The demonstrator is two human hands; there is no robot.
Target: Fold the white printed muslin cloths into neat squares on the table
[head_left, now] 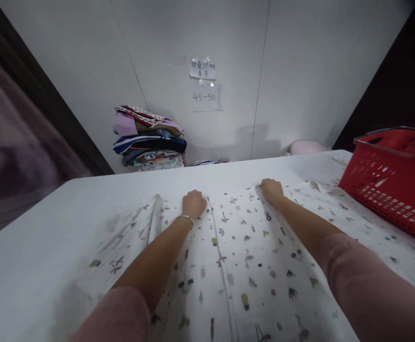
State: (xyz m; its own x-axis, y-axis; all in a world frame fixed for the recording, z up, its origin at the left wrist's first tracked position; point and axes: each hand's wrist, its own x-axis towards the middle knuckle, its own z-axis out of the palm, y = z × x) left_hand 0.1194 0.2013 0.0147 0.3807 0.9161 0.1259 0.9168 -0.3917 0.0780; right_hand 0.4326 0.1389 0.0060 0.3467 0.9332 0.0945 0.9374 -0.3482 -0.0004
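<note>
A white printed cloth lies spread over the white worktop, its far edge stopping short of the worktop's far edge. The left hand, with a bracelet at the wrist, is a closed grip on the cloth near that far edge; the right hand is closed on the far edge itself, well apart from the left. A long crease runs from beside the left hand toward the near side. Left of the cloth, worktop surface shows out to its border, leaving side room. On the right, a red basket limits movement; whether its base rests on fabric cannot be made out. Beyond the far edge stands a stack of folded fabrics by the wall.
</note>
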